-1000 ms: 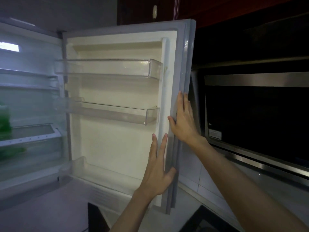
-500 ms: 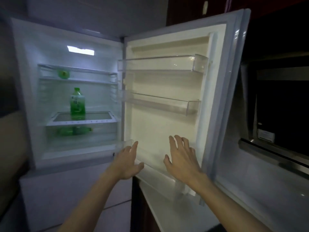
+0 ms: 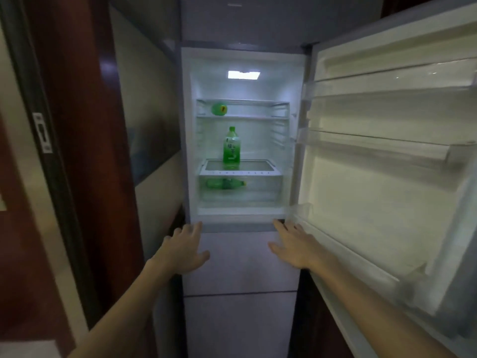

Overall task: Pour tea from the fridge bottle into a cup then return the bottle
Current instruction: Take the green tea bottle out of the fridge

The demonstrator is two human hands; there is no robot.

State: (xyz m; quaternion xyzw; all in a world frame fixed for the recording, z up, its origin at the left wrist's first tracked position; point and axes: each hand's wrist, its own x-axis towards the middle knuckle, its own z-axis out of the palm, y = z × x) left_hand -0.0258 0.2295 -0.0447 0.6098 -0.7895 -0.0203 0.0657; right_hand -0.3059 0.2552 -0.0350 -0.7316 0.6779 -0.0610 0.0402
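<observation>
both hands (image 3: pixel 184 250) (image 3: pixel 294 245) bare, fingers spread, holding nothing; upright green plastic bottle (image 3: pixel 231 148) on glass shelf (image 3: pixel 260 167).

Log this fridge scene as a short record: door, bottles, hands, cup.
door: white fridge door stands wide open to the right
light: interior lamp on
middle shelf: upright green plastic tea bottle, cap on
top shelf: green rounded object, likely a bottle lying end-on
drawer: green bottle lying on its side
left hand: fingers spread, holding nothing, below the lit compartment
right hand: fingers straight, holding nothing, near the door's lower inner corner
cup: none in view
</observation>
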